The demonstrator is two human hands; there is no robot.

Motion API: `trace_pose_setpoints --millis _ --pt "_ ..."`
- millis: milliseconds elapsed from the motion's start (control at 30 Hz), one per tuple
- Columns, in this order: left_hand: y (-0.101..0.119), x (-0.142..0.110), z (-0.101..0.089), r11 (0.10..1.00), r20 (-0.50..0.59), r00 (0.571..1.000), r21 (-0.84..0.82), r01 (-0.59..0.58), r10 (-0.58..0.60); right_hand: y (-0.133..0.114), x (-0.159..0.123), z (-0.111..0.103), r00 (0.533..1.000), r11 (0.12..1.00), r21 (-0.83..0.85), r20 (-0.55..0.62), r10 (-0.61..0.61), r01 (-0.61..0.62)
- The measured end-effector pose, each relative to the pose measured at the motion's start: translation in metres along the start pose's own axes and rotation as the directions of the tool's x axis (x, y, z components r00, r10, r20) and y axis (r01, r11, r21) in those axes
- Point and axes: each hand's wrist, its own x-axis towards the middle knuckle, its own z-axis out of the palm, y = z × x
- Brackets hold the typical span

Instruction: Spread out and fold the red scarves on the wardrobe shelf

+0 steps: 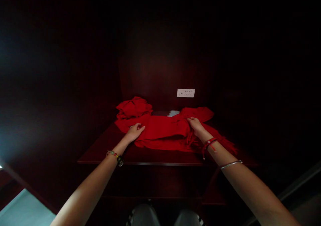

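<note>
A red scarf (163,127) with fringe lies folded in front of me on a dark wooden shelf. My left hand (134,132) rests at its left side, thumb and index finger apart; the other fingers are mostly hidden. At the fringed right side, my right hand (196,125) has its fingers closed on the red fabric. More red cloth sits around it: a crumpled heap (135,108) at the back left and a loose piece (199,113) behind my right hand. Strands of fringe (229,145) trail off to the right.
The dark shelf board (107,152) ends in a straight front edge nearest me. A white socket plate (186,93) is fixed on the back panel. Dark walls close in on both sides. Below the board there is a lower compartment (160,182), with my knees in front.
</note>
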Motion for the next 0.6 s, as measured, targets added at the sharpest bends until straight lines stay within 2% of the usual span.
trace_pose_setpoints --millis 100,167,267,433,600 --pt "0.004 0.002 0.008 0.966 0.050 0.997 0.258 0.035 -0.050 0.033 -0.011 -0.012 0.998 0.973 -0.225 0.042 0.054 -0.043" --pt "0.010 0.001 0.009 0.934 0.016 0.998 0.354 0.044 -0.053 0.047 -0.017 -0.010 0.995 0.950 -0.310 0.066 0.071 -0.048" --pt "0.021 -0.001 0.009 0.901 -0.024 0.998 0.430 0.060 -0.055 0.054 -0.019 -0.005 0.993 0.899 -0.436 0.083 0.088 -0.043" --pt "0.022 0.003 0.007 0.936 0.007 0.997 0.345 0.064 -0.071 0.051 -0.018 -0.005 0.990 0.823 -0.567 0.127 0.066 0.018" --pt "-0.008 0.008 -0.018 0.972 -0.046 0.991 0.197 0.129 -0.122 0.052 -0.023 -0.001 0.989 0.776 -0.629 0.141 0.048 0.053"
